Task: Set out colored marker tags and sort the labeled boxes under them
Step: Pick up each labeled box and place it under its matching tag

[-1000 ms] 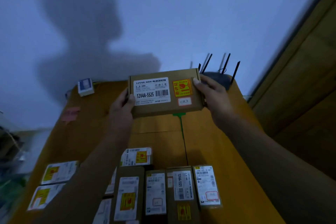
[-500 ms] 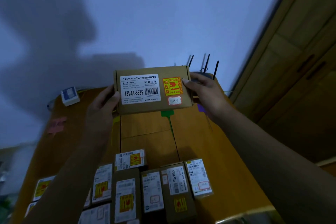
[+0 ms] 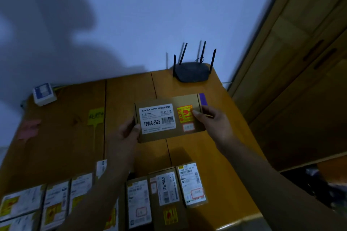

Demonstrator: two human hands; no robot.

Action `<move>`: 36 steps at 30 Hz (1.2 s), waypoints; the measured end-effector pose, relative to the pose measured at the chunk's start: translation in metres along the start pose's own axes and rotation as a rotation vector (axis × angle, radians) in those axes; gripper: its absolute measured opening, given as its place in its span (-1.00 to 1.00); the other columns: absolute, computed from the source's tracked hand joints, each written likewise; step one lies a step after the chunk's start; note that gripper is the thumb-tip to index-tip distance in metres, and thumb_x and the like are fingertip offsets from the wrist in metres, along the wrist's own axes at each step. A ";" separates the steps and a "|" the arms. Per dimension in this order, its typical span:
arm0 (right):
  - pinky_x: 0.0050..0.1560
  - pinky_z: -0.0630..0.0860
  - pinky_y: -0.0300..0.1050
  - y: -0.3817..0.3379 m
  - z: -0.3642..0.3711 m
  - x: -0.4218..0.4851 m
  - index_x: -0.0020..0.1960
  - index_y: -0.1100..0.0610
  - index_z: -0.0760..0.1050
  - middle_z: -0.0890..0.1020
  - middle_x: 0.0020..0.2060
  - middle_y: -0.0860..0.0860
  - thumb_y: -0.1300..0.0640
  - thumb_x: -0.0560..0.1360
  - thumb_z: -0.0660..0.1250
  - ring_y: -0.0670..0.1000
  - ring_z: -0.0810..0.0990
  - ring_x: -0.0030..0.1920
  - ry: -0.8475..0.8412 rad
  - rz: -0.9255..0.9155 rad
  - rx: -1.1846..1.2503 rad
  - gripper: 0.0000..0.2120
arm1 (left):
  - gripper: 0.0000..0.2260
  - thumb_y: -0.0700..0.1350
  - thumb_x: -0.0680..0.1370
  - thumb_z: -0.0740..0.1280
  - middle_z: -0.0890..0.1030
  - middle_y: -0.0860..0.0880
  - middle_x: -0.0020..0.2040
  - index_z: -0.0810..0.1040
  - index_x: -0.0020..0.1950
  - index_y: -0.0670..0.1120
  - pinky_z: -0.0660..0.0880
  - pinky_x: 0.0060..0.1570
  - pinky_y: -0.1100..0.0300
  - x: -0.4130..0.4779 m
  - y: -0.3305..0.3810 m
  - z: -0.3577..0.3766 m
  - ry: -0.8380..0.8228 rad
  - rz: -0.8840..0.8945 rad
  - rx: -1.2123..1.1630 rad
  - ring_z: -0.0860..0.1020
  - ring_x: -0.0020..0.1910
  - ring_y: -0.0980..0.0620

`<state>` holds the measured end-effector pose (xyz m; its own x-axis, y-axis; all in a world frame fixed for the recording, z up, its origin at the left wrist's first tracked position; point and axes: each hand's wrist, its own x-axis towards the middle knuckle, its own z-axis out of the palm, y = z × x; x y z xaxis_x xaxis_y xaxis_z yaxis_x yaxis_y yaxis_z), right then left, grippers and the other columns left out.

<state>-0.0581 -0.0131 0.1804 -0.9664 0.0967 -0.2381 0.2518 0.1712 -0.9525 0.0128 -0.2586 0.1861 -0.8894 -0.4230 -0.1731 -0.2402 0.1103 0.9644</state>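
Both hands hold a brown cardboard box (image 3: 169, 118) with a white "12V4A-5525" label and a yellow-red sticker, low over the middle of the wooden table (image 3: 62, 146). My left hand (image 3: 125, 135) grips its left end, my right hand (image 3: 212, 124) its right end. A purple marker tag (image 3: 203, 99) peeks out just past the box's right end. A yellow tag (image 3: 96, 116) and a pink tag (image 3: 29, 129) lie further left. The green tag is hidden. Several more labeled boxes (image 3: 167, 193) lie in a row along the near edge.
A black router (image 3: 192, 72) with upright antennas stands at the table's far right corner. A small white-blue device (image 3: 44, 93) sits at the far left corner. Wooden cabinet doors (image 3: 300, 80) rise on the right; the wall is behind.
The box has come down from in front of the wall to just above the table, covering the green tag's place. The view tilted down, and the router is uncovered.
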 end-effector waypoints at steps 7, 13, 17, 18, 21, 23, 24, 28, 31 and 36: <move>0.14 0.63 0.05 0.070 -0.079 0.066 0.39 0.03 0.60 0.73 0.16 0.00 0.03 0.58 0.48 0.07 0.71 0.10 0.085 0.170 -0.110 -0.61 | -0.56 -0.21 0.66 0.33 0.69 0.10 0.18 0.45 0.54 0.01 0.52 -0.08 0.39 0.016 -0.036 0.128 -0.266 -0.242 0.015 0.64 0.02 0.26; 0.25 0.59 0.27 0.118 -0.146 0.122 0.33 0.04 0.51 0.65 0.25 0.07 -0.05 0.55 0.48 0.18 0.66 0.21 0.255 0.303 -0.255 -0.60 | -0.50 -0.16 0.67 0.35 0.66 0.06 0.17 0.34 0.60 -0.01 0.48 -0.10 0.35 0.030 -0.067 0.235 -0.362 -0.406 -0.012 0.59 0.01 0.15; 0.26 0.60 0.25 0.138 -0.169 0.153 0.33 0.03 0.52 0.67 0.23 0.07 -0.05 0.55 0.48 0.17 0.67 0.19 0.293 0.351 -0.220 -0.60 | -0.54 -0.13 0.68 0.34 0.66 0.01 0.28 0.38 0.59 0.02 0.49 -0.10 0.32 0.053 -0.079 0.278 -0.382 -0.414 0.019 0.63 0.12 0.06; 0.25 0.61 0.25 0.141 -0.171 0.158 0.32 0.01 0.52 0.67 0.23 0.06 -0.05 0.55 0.48 0.17 0.67 0.19 0.302 0.352 -0.203 -0.61 | -0.56 -0.13 0.68 0.34 0.68 0.07 0.21 0.42 0.56 0.02 0.49 -0.16 0.36 0.059 -0.080 0.284 -0.379 -0.401 0.028 0.62 0.05 0.13; 0.25 0.61 0.26 0.143 -0.176 0.168 0.33 0.00 0.52 0.67 0.23 0.05 -0.05 0.57 0.45 0.15 0.67 0.20 0.325 0.352 -0.181 -0.63 | -0.59 -0.13 0.67 0.35 0.60 0.30 -0.05 0.46 0.53 0.01 0.49 -0.30 0.42 0.073 -0.082 0.298 -0.351 -0.379 0.059 0.57 -0.08 0.26; 0.25 0.60 0.26 0.143 -0.179 0.172 0.31 0.00 0.52 0.67 0.23 0.04 -0.06 0.59 0.42 0.14 0.66 0.21 0.334 0.355 -0.173 -0.67 | -0.57 -0.15 0.67 0.35 0.57 0.30 -0.06 0.45 0.54 -0.01 0.49 -0.17 0.33 0.082 -0.082 0.304 -0.339 -0.371 0.064 0.56 -0.05 0.24; 0.25 0.60 0.26 0.143 -0.180 0.174 0.29 -0.03 0.52 0.66 0.22 0.03 -0.07 0.59 0.41 0.13 0.66 0.21 0.337 0.361 -0.165 -0.69 | -0.57 -0.17 0.67 0.35 0.60 0.25 -0.02 0.45 0.54 -0.02 0.51 -0.07 0.27 0.085 -0.081 0.307 -0.340 -0.369 0.067 0.59 0.01 0.18; 0.25 0.60 0.25 0.138 -0.184 0.179 0.22 -0.08 0.52 0.66 0.19 -0.01 -0.07 0.60 0.39 0.09 0.65 0.21 0.329 0.366 -0.117 -0.78 | -0.57 -0.21 0.65 0.35 0.68 0.09 0.14 0.47 0.53 -0.04 0.56 0.25 0.03 0.090 -0.079 0.309 -0.321 -0.354 0.036 0.64 0.15 0.03; 0.25 0.61 0.24 0.133 -0.182 0.180 0.26 -0.06 0.54 0.67 0.18 -0.02 -0.05 0.61 0.39 0.08 0.66 0.20 0.327 0.352 -0.095 -0.75 | -0.57 -0.22 0.65 0.35 0.69 0.06 0.21 0.47 0.53 -0.04 0.55 0.21 0.11 0.090 -0.077 0.306 -0.311 -0.355 -0.008 0.64 0.16 0.07; 0.22 0.64 0.24 0.124 -0.160 0.176 0.03 -0.17 0.58 0.72 0.11 -0.06 -0.01 0.57 0.46 0.05 0.69 0.15 0.291 0.285 -0.069 -0.91 | -0.61 -0.23 0.64 0.36 0.70 0.15 0.16 0.54 0.46 0.00 0.54 -0.07 0.37 0.088 -0.068 0.276 -0.211 -0.275 -0.046 0.65 0.09 0.23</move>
<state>-0.1886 0.1820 0.0509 -0.8053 0.4211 -0.4173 0.5196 0.1623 -0.8389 -0.1569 -0.0548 0.0501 -0.8558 -0.2354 -0.4606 -0.4685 -0.0247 0.8831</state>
